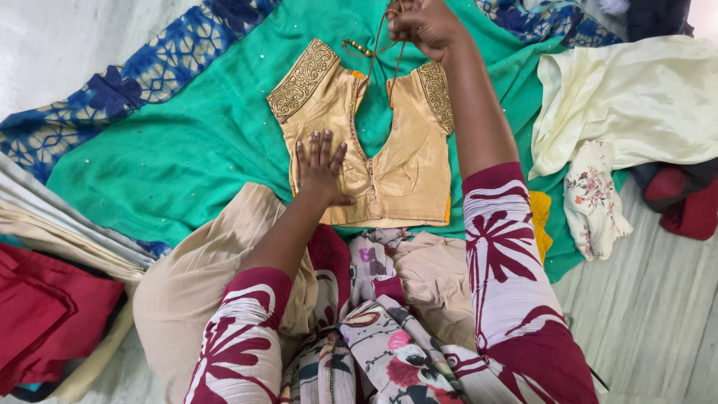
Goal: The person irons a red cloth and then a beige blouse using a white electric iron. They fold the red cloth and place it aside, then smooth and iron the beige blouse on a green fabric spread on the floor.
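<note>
While left fingers [320, 153] press the golden blouse [396, 161] flat, right fingers [416, 21] pinch its drawstring [374, 52].

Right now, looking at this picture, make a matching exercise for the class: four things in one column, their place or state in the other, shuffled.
Column one:
1 left hand
2 right hand
3 gold blouse
4 cream cloth

Column two:
A lies on the green fabric
B pinches the blouse strings
C pressed flat on the blouse
D on the floor at right

Pairs: 1-C, 2-B, 3-A, 4-D
</note>
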